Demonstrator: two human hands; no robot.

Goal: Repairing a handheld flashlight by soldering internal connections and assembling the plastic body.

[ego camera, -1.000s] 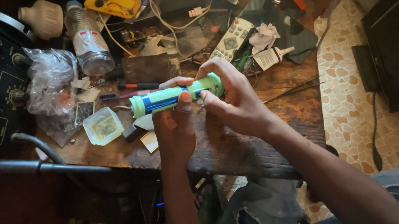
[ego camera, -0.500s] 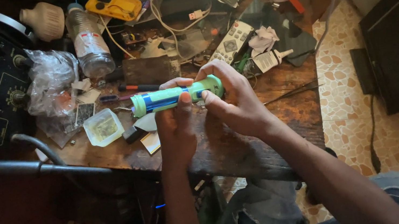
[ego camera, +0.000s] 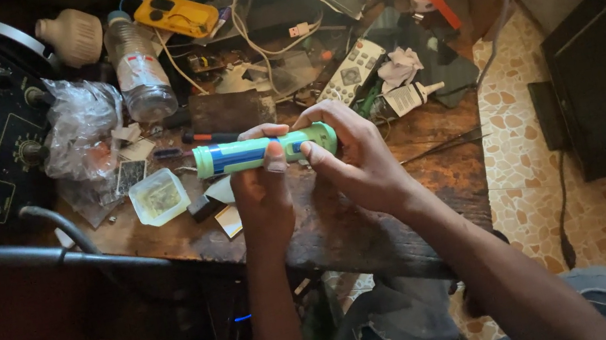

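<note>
Clear plastic bottle with pale label lies at bench rear. Crumpled clear plastic bag beside it. Small white-labelled glue bottle right.

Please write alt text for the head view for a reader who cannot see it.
Both hands, left hand and right hand, hold a green flashlight level over a cluttered wooden workbench. A plastic bottle and remote control lie behind.

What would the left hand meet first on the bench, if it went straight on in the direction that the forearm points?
The left hand, holding the green torch, points away from the person, up the picture. Going straight on, it would probably first reach the dark flat box just beyond the torch, then the tangled cables. Depth is unclear from above.
</note>
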